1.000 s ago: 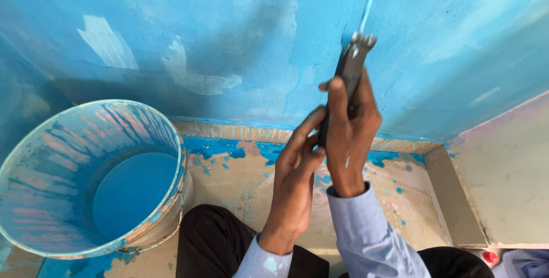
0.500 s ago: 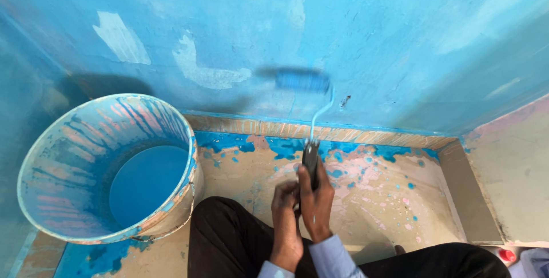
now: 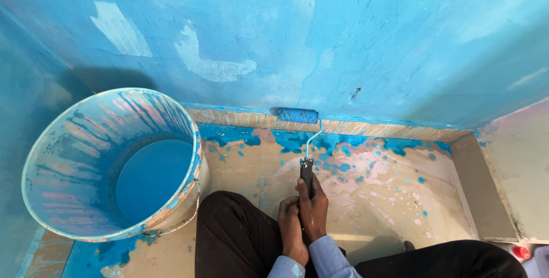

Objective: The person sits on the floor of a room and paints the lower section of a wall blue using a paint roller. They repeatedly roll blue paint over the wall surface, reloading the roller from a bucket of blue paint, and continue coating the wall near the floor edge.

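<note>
I grip the dark handle of a small paint roller (image 3: 306, 170) with my right hand (image 3: 313, 208). My left hand (image 3: 289, 225) rests against the right one, just below the handle, fingers curled. The blue roller sleeve (image 3: 295, 115) lies against the bottom of the blue-painted wall (image 3: 320, 38), right at the tan skirting strip. Two pale unpainted patches (image 3: 213, 66) show on the wall up and to the left.
A large bucket (image 3: 68, 141) smeared with blue and pink streaks holds blue paint (image 3: 150, 176) at my left. My dark-trousered knees (image 3: 234, 238) fill the bottom. The tan floor (image 3: 377, 192) carries blue and pink spatters. A red cap (image 3: 520, 251) lies at the lower right.
The roller has come down the wall from high up to the skirting line. My hands dropped with it toward my knees.
</note>
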